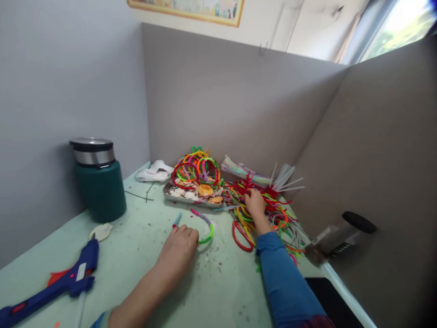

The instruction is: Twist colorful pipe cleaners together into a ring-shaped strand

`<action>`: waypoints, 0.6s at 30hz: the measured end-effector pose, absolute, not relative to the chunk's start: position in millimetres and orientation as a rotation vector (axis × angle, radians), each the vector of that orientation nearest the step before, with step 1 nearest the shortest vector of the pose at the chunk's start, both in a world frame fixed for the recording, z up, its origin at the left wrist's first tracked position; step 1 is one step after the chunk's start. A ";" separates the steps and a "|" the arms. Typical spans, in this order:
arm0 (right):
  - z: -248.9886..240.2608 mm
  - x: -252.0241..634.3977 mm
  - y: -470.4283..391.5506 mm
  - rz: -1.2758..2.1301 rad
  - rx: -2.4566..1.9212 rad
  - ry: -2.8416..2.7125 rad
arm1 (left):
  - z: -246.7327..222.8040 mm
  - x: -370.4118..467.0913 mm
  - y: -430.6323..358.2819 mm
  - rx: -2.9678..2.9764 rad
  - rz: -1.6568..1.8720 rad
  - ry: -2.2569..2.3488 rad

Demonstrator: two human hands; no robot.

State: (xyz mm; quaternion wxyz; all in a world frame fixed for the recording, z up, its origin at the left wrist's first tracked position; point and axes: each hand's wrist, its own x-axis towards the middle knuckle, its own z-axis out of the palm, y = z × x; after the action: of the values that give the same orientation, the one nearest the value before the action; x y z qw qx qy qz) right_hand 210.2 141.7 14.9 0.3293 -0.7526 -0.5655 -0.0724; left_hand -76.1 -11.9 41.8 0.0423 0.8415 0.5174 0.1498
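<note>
My left hand (180,246) is closed around a curved, multicoloured pipe-cleaner band (207,228). Its pink, purple and green length arcs out on the right, and a light blue end sticks up past the fingers; the part inside the hand is hidden. My right hand (255,204) reaches into a heap of loose pipe cleaners (239,200), beside red ones. Its fingers are bent together, and what lies between them is hidden. A red scissors handle (243,237) lies just below that hand, with the blades out of sight.
A metal tray (191,199) holds finished-looking rings and wooden pieces. Behind the heap lie bundled pipe cleaners (242,169) and white sticks (285,177). A blue glue gun (82,269) and a green flask (99,187) stand at left. Grey partitions (239,95) surround the table.
</note>
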 end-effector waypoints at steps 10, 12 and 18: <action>35.9 241.9 144.6 0.268 -1.278 -0.917 | 56.9 -105.1 -7.7 2.271 0.881 1.778; 52.1 245.5 139.0 0.387 -1.133 -0.827 | 61.4 -102.0 -10.7 2.256 0.895 1.760; 70.4 251.7 124.0 0.636 -0.900 -0.817 | 63.5 -81.8 -21.1 2.339 0.807 1.544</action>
State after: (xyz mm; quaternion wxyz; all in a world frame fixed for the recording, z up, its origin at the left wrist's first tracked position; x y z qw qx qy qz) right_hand 251.7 124.0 70.4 0.7740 -0.4155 -0.3771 0.2935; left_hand -81.8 -21.1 63.5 0.1123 0.7969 0.5261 0.2748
